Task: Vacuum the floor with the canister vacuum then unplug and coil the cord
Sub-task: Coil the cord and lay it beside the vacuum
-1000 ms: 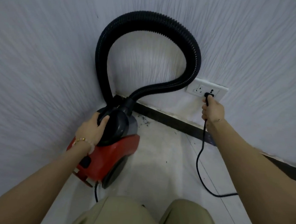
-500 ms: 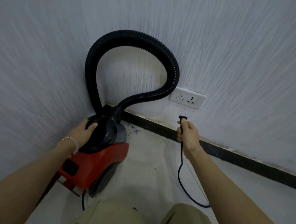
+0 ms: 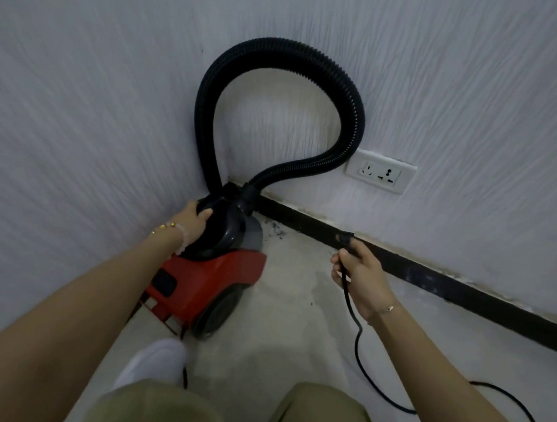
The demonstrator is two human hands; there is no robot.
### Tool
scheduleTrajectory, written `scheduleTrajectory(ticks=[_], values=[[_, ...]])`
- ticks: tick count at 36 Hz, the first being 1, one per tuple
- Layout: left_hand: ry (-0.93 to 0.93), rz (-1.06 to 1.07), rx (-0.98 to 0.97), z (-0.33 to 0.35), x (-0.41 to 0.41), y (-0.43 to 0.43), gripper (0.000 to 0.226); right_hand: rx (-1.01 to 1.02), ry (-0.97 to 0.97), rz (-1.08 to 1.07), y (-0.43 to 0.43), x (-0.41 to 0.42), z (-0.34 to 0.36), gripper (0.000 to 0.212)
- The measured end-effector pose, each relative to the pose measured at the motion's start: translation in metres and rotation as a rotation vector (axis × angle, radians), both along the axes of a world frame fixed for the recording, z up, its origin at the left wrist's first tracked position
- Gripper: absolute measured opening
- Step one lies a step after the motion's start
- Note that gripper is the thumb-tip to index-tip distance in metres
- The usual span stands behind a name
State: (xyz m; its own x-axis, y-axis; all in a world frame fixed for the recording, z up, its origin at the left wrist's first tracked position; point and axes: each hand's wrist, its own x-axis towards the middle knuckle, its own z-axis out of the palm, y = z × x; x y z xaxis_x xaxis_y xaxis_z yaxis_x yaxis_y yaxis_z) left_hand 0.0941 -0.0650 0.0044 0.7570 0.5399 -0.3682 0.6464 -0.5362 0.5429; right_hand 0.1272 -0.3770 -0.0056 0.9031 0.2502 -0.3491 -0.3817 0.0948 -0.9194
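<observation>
The fingers (image 3: pixel 341 258) of the right hand (image 3: pixel 361 278) are curled closed round the black cord (image 3: pixel 357 339), just below the plug (image 3: pixel 345 237). The plug stands above the fist with its prongs pointing up, in front of the black skirting board (image 3: pixel 429 275). It is out of the wall socket (image 3: pixel 380 175) and well apart from it, lower and to the left. From the fist the cord hangs down, loops across the floor (image 3: pixel 296 326) and runs off toward the lower right corner of the view. A thin bracelet (image 3: pixel 390 307) sits on the right wrist.

The left hand (image 3: pixel 190 221) grips the black domed top of the vacuum cleaner (image 3: pixel 208 278), with the thumb on the near face and the other fingers wrapped over the far edge, out of sight. A gold and bead bracelet (image 3: pixel 165 226) sits on the left wrist.

The vacuum cleaner has a red lower body and a dark wheel (image 3: pixel 215 314). It stands on the floor in the corner where the two white textured walls (image 3: pixel 473 92) meet. Its ribbed black hose (image 3: pixel 280 51) rises from the front of the body, forms a tall loop against the wall and returns to the body. The right side of the loop passes just beside the socket. Dark debris (image 3: pixel 274 230) lies on the floor at the skirting board, right of the vacuum cleaner. A white shoe (image 3: pixel 153 363) and olive trousers (image 3: pixel 148 405) occupy the bottom of the view.
</observation>
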Motion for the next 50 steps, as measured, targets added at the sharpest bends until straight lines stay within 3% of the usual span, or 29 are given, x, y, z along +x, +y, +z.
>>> scheduleTrajectory(ticks=[8,17,24,28,29,32,33,35,37,39,43,47,50], values=[[0.06,-0.031,0.034,-0.006,0.01,0.007,0.055,0.011,0.028,0.014,0.009,0.002,-0.014,0.032],[-0.004,-0.094,0.041,-0.015,0.006,0.017,0.05,-0.209,0.01,0.03,0.024,-0.011,-0.05,0.021],[-0.165,-0.153,0.343,-0.019,-0.005,0.003,0.042,-0.272,0.03,0.123,0.037,-0.007,-0.059,0.016],[-0.095,-0.146,0.382,-0.02,-0.007,-0.003,0.053,-0.349,-0.054,0.203,0.035,-0.012,-0.055,0.024],[-0.126,-0.187,0.456,-0.022,-0.008,-0.006,0.056,-0.388,-0.086,0.224,0.033,-0.014,-0.054,0.025],[-0.525,-0.514,0.732,-0.025,-0.011,-0.03,0.061,-0.446,-0.151,0.255,0.029,-0.02,-0.051,0.025],[-0.649,-0.653,0.728,-0.026,-0.01,-0.044,0.06,-0.449,-0.165,0.253,0.027,-0.023,-0.049,0.024],[-0.72,-0.947,0.653,-0.027,-0.009,-0.076,0.055,-0.428,-0.17,0.233,0.024,-0.03,-0.046,0.018],[-0.603,-1.186,0.581,-0.031,-0.013,-0.11,0.052,-0.388,-0.156,0.196,0.019,-0.039,-0.044,0.012],[-0.476,-1.288,0.522,-0.042,-0.021,-0.136,0.052,-0.353,-0.145,0.15,0.013,-0.05,-0.044,0.016],[-0.446,-1.228,0.46,-0.064,-0.047,-0.163,0.046,-0.408,-0.143,0.177,-0.005,-0.079,-0.043,0.022],[-0.456,-1.244,0.501,-0.075,-0.064,-0.152,0.028,-0.687,-0.12,0.33,-0.04,-0.106,-0.045,0.028],[-0.464,-1.05,0.207,-0.078,-0.064,-0.133,0.023,-0.852,-0.076,0.37,-0.07,-0.126,-0.058,0.022]])
